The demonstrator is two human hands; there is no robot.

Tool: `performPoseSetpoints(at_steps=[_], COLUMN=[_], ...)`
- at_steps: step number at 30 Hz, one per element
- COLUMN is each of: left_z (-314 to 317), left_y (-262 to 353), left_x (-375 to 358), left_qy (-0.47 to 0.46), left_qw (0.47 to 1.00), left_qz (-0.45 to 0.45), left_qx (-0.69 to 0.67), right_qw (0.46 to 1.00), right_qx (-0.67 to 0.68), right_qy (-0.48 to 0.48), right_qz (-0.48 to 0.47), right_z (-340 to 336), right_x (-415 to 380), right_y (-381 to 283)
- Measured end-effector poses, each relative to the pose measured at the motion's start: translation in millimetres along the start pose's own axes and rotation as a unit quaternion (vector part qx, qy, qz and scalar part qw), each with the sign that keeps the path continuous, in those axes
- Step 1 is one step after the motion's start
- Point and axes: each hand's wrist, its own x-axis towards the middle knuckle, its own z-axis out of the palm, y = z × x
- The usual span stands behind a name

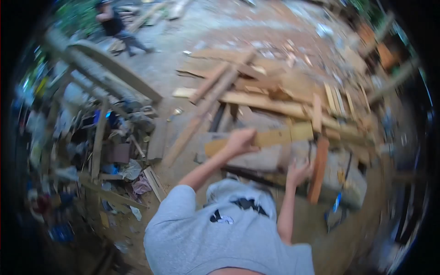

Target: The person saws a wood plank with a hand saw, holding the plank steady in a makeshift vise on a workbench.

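no text, label or number can be read anywhere in this blurred view.

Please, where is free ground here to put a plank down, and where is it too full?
Bare dirt lies open between the long grey beam on the left and the plank pile. Ahead of the left hand and right hand the boards overlap closely. The left side, around the scrap heap, is also crowded.

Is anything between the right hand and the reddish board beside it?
Nothing visible. The right hand hangs open right beside the upright reddish board, though blur hides whether they touch. The left hand grips a pale plank above the wood pile.
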Motion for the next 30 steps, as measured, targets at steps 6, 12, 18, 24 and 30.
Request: performPoseSetpoints(at_steps=[6, 12, 18, 24, 30], left_z=[21, 54, 104, 138, 149], left_y=[29, 59, 66, 76, 91], left_x=[52, 79, 101, 95, 100], left_qy=[-0.004, -0.062, -0.118, -0.087, -0.058], left_qw=[0.999, 0.997, 0.987, 0.978, 0.964], left_qz=[0.031, 0.045, 0.114, 0.189, 0.236], left_qx=[-0.028, -0.024, -0.002, -0.009, 0.111], right_qw=[0.978, 0.977, 0.774, 0.943, 0.971], right_qx=[-0.012, 0.074, 0.474, 0.134, -0.018], right_qy=[-0.117, -0.080, 0.009, 0.019, -0.026], right_qz=[0.172, 0.182, 0.419, 0.305, 0.236], right_z=[-9, -18, -94, -64, -47], right_x=[-2, -12, -21, -8, 38], right_y=[48, 84, 91, 190, 192])
